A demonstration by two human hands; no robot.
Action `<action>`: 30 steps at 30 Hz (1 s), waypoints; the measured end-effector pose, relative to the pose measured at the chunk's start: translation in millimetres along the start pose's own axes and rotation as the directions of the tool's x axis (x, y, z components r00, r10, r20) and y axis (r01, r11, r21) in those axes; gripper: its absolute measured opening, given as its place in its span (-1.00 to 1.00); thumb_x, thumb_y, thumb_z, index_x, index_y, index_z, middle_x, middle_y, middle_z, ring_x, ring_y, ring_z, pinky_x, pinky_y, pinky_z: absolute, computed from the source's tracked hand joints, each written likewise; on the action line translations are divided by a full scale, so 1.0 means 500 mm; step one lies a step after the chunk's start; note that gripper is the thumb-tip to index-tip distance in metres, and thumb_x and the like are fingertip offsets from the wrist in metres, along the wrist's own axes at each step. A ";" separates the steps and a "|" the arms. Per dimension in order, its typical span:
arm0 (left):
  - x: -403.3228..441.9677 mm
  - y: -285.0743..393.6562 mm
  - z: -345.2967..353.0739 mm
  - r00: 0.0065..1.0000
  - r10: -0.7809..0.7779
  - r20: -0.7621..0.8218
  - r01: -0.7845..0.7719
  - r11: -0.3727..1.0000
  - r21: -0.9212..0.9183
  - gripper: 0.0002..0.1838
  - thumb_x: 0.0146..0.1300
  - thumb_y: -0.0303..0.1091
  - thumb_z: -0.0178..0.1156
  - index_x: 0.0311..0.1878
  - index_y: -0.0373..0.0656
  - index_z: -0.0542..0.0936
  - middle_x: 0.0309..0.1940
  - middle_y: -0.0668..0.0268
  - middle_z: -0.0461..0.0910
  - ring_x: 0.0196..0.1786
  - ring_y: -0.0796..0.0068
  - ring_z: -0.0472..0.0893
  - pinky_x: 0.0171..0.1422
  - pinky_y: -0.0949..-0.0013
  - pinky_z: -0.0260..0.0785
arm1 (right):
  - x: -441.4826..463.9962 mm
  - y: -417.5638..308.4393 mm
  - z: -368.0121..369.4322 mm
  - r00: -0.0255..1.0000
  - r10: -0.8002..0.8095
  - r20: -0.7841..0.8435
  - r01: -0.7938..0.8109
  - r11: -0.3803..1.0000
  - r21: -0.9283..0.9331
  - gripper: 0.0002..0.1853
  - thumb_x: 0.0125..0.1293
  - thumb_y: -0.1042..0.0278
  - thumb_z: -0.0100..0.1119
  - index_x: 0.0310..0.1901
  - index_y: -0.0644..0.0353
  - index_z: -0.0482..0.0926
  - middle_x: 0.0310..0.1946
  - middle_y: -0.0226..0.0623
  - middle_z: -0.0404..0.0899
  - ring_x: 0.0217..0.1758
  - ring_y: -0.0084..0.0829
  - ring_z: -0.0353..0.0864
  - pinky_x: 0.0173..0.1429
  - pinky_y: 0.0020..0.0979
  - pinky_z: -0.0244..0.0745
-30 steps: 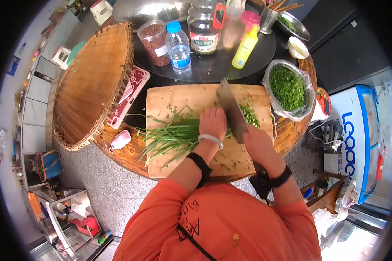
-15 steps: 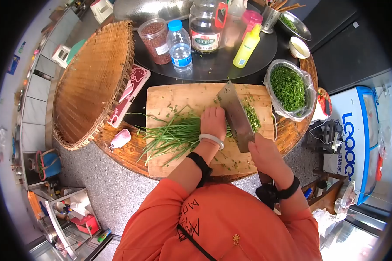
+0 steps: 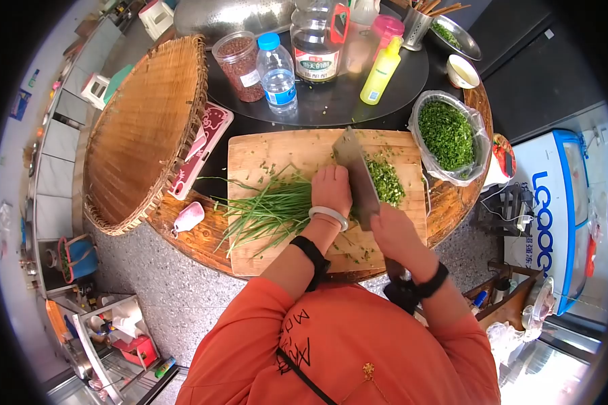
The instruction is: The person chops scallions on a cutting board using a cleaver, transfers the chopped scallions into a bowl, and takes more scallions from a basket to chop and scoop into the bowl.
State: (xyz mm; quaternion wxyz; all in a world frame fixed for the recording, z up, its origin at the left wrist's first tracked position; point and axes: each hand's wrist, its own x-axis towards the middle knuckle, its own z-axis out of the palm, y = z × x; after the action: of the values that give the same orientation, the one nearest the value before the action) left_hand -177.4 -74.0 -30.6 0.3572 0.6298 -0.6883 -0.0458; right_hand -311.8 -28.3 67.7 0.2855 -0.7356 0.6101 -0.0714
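Note:
On a wooden cutting board point(image 3: 257, 150) lies a bunch of long green chives point(image 3: 270, 208). My left hand point(image 3: 332, 187) presses down on the bunch near its right end, fingers curled over it. My right hand point(image 3: 397, 233) grips a cleaver point(image 3: 357, 172), whose broad blade stands just right of my left fingers. Its lower edge is partly hidden. Chopped chives point(image 3: 386, 182) are heaped on the board to the right of the blade, and small bits are scattered around.
A plastic-lined bowl of chopped greens point(image 3: 446, 136) stands right of the board. Behind it are a water bottle point(image 3: 277, 77), a yellow squeeze bottle point(image 3: 381, 73) and a large jug point(image 3: 315, 57). A woven basket tray point(image 3: 142, 135) leans at the left beside a phone point(image 3: 206, 138).
The cleaver and my right hand have shifted slightly left and up, with the blade closer to my left fingers. My left hand stays almost in place on the chives.

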 end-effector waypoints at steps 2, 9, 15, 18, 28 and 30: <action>-0.002 0.001 -0.006 1.000 0.022 -0.007 -0.022 0.999 -0.032 -0.95 0.04 -0.48 0.03 -0.43 -0.18 0.37 -0.46 0.13 0.40 -0.30 0.06 0.40 -0.20 0.12 0.23 | 0.024 0.003 0.009 1.000 0.002 -0.030 -0.003 1.000 -0.012 -0.76 0.22 0.28 -0.11 -0.38 0.35 0.35 -0.51 0.18 0.46 -0.35 0.18 0.45 -0.26 0.03 0.33; -0.012 -0.023 -0.041 0.998 0.042 0.047 -0.051 0.979 0.199 -0.91 0.11 -0.36 0.11 -0.34 -0.10 0.42 -0.39 0.25 0.44 -0.25 0.23 0.41 -0.12 0.17 0.21 | -0.046 -0.039 -0.061 1.000 0.000 0.017 0.002 0.994 -0.110 -0.80 0.23 0.31 -0.14 -0.33 0.28 0.40 -0.50 0.08 0.51 -0.36 0.09 0.52 -0.24 -0.02 0.41; -0.009 -0.019 -0.024 0.995 -0.022 0.100 -0.001 0.975 0.221 -0.91 0.10 -0.34 0.11 -0.32 -0.06 0.43 -0.40 0.31 0.42 -0.24 0.25 0.41 -0.12 0.18 0.20 | 0.015 -0.019 -0.001 0.999 -0.004 0.051 0.009 0.995 -0.099 -0.81 0.22 0.33 -0.12 -0.30 0.29 0.39 -0.50 0.09 0.51 -0.35 0.07 0.53 -0.24 -0.02 0.41; -0.004 -0.020 -0.026 0.999 0.042 -0.007 -0.040 0.986 0.162 -0.94 0.08 -0.38 0.06 -0.39 -0.09 0.39 -0.41 0.25 0.41 -0.24 0.18 0.40 -0.18 0.15 0.19 | 0.008 -0.028 -0.034 0.999 -0.054 0.008 0.054 0.995 -0.089 -0.79 0.23 0.30 -0.10 -0.31 0.30 0.38 -0.48 0.13 0.50 -0.34 0.12 0.50 -0.24 0.00 0.38; -0.018 -0.017 -0.023 0.998 -0.019 0.052 0.010 0.987 0.161 -0.95 0.06 -0.41 0.03 -0.38 -0.11 0.39 -0.41 0.22 0.41 -0.24 0.16 0.40 -0.19 0.16 0.20 | 0.030 -0.018 -0.006 0.999 -0.021 0.042 0.023 0.999 -0.038 -0.77 0.24 0.28 -0.13 -0.31 0.32 0.39 -0.46 0.09 0.51 -0.32 0.08 0.52 -0.24 -0.01 0.41; 0.000 -0.024 -0.015 1.000 -0.022 0.014 0.020 0.989 0.150 -0.95 0.05 -0.42 0.03 -0.40 -0.11 0.38 -0.41 0.22 0.41 -0.24 0.16 0.40 -0.19 0.16 0.20 | 0.014 -0.020 -0.036 0.999 -0.033 -0.003 0.033 0.999 -0.020 -0.77 0.24 0.28 -0.11 -0.34 0.33 0.37 -0.48 0.13 0.49 -0.34 0.13 0.49 -0.26 0.00 0.37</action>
State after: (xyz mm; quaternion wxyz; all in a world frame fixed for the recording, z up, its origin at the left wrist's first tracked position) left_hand -163.1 -73.3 -31.1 0.3030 0.6615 -0.6860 -0.0028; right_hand -309.7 -40.0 85.7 0.2759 -0.7482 0.5992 -0.0711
